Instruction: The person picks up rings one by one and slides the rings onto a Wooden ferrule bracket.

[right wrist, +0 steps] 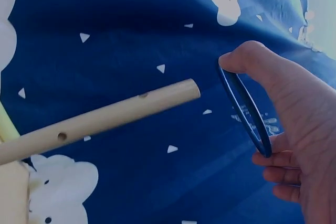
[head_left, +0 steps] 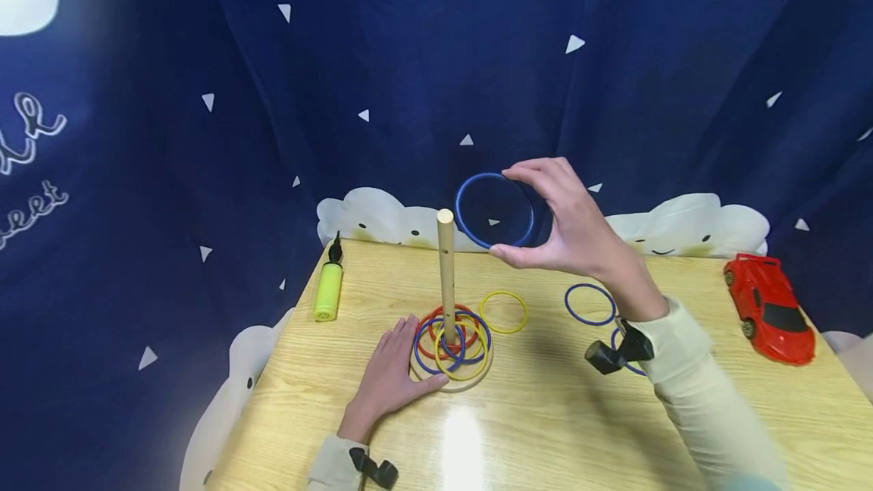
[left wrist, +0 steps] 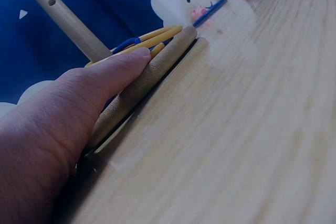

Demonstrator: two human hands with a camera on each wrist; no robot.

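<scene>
A blue ring [head_left: 460, 211] is held up between the thumb and fingertips of my right hand [head_left: 573, 226], level with the upper part of a wooden peg [head_left: 446, 271] and just right of it. In the right wrist view the ring [right wrist: 242, 111] is seen nearly edge-on beyond the peg's tip [right wrist: 194, 88]. My left hand [head_left: 390, 377] rests against the left side of the peg's round wooden base [head_left: 455, 386]. Its thumb [left wrist: 121, 69] lies straight along the base rim; its other fingers are hidden in that wrist view. Red, blue and yellow rings [head_left: 486, 354] lie piled around the peg's foot.
On the table [head_left: 539, 430], a yellow ring [head_left: 526, 313] lies right of the base. Farther right are a blue ring [head_left: 590, 323] and another partly behind the right wrist. A red toy car [head_left: 771, 317] stands at the right edge, a yellow-green hand pump [head_left: 329, 290] at the left.
</scene>
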